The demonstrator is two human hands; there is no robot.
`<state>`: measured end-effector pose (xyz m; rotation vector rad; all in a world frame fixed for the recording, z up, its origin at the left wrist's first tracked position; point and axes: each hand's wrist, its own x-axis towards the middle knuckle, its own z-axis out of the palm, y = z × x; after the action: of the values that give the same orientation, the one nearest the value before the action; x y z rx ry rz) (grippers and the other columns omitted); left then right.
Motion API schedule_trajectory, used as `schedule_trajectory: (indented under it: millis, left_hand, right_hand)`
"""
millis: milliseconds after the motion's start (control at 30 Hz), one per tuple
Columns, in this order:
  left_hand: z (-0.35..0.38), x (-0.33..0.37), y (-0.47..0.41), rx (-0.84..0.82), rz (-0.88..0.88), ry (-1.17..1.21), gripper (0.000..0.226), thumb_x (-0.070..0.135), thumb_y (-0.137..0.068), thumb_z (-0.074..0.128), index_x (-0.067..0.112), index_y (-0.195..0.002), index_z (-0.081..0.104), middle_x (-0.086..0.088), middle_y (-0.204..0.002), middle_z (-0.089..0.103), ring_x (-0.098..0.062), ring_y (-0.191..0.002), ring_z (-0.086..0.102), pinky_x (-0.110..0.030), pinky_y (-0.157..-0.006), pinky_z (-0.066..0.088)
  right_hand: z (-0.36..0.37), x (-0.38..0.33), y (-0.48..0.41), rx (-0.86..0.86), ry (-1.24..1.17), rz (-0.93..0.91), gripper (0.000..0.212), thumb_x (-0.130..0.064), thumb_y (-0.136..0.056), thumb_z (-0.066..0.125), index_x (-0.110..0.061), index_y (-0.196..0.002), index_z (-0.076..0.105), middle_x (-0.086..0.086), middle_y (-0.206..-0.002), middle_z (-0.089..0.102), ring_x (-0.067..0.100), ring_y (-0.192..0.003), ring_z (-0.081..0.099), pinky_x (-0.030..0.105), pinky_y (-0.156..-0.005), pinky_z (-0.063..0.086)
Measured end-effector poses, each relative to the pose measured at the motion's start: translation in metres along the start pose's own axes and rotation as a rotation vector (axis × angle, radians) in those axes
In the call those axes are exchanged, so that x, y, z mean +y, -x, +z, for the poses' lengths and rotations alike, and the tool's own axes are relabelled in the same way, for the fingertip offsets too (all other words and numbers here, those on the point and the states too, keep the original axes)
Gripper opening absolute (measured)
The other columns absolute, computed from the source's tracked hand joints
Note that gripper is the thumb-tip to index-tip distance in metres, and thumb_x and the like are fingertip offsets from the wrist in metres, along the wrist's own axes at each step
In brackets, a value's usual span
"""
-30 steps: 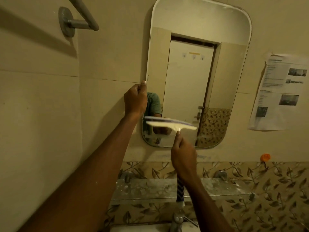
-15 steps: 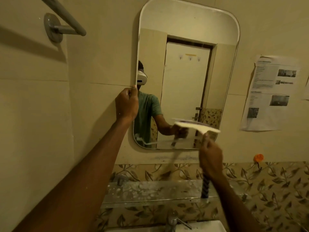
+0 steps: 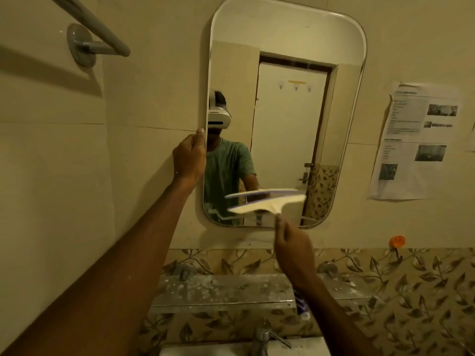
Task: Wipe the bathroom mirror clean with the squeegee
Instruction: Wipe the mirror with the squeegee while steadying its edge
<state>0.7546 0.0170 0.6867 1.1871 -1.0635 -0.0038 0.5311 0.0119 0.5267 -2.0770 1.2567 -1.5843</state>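
Observation:
A tall mirror [image 3: 288,47] with rounded corners hangs on the beige tiled wall. My left hand [image 3: 189,158] grips its left edge about halfway up. My right hand [image 3: 293,249] is closed on the striped handle of a squeegee [image 3: 267,202]. Its pale blade lies nearly level against the lower part of the glass, with its reflection just above it. A thin streak of foam shows on the glass below the blade, near the bottom left corner.
A stained glass shelf [image 3: 226,291] runs under the mirror, with a tap [image 3: 261,335] and a basin rim below. A grey towel bar [image 3: 97,34] sticks out at the upper left. Printed papers [image 3: 416,142] hang right of the mirror, above an orange hook [image 3: 397,241].
The squeegee swept right across the lower mirror, then came back towards the middle. My left hand kept its hold on the mirror's edge. My view shifted, so a reflected person shows.

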Motion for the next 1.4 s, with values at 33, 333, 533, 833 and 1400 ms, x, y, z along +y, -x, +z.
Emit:
schedule_trajectory:
  millis: [33, 333, 533, 833, 1400]
  left_hand:
    - [-0.001, 0.0, 0.0, -0.01, -0.012, 0.009, 0.05, 0.041, -0.101, 0.032, 0.003, -0.087, 0.063, -0.014, -0.082, 0.063, -0.026, -0.075, 0.058, -0.032, -0.066, 0.046]
    - [-0.005, 0.007, 0.003, -0.039, -0.081, 0.07, 0.043, 0.046, -0.1, 0.031, 0.025, -0.07, 0.053, -0.014, -0.089, 0.065, -0.032, -0.088, 0.063, -0.051, -0.085, 0.053]
    - [-0.002, 0.007, 0.003, -0.026, -0.072, 0.084, 0.048, 0.046, -0.1, 0.032, 0.011, -0.078, 0.057, -0.013, -0.084, 0.061, -0.025, -0.078, 0.056, -0.043, -0.076, 0.049]
    - [0.003, 0.002, 0.01, -0.002, -0.069, 0.045, 0.029, 0.032, -0.096, 0.048, 0.012, -0.109, 0.064, -0.004, -0.1, 0.066, -0.016, -0.089, 0.06, -0.028, -0.075, 0.05]
    - [0.026, 0.005, 0.016, 0.186, -0.072, 0.063, 0.023, 0.031, -0.093, 0.053, 0.013, -0.102, 0.062, 0.004, -0.093, 0.06, -0.003, -0.078, 0.054, -0.007, -0.058, 0.039]
  right_hand:
    - [0.012, -0.014, -0.002, -0.04, 0.056, -0.069, 0.044, -0.052, -0.098, 0.029, -0.027, -0.073, 0.054, -0.007, -0.051, 0.049, 0.003, -0.039, 0.046, 0.013, -0.036, 0.038]
    - [0.056, -0.045, -0.025, -0.148, 0.551, -0.392, 0.032, -0.043, -0.101, 0.037, -0.018, -0.089, 0.053, -0.004, -0.063, 0.054, 0.011, -0.042, 0.049, 0.029, -0.039, 0.049]
    - [0.033, -0.005, -0.027, -0.181, 0.677, -0.465, 0.041, -0.05, -0.095, 0.029, -0.019, -0.082, 0.053, -0.01, -0.055, 0.043, 0.01, -0.036, 0.04, 0.023, -0.033, 0.034]
    - [-0.018, 0.05, -0.032, -0.237, 0.768, -0.452, 0.042, -0.056, -0.093, 0.027, -0.025, -0.088, 0.055, -0.013, -0.049, 0.035, 0.001, -0.034, 0.033, 0.013, -0.036, 0.017]
    - [-0.068, 0.121, -0.037, -0.298, 0.827, -0.352, 0.039, -0.058, -0.094, 0.027, -0.027, -0.087, 0.051, -0.01, -0.049, 0.046, 0.001, -0.035, 0.042, 0.014, -0.035, 0.028]
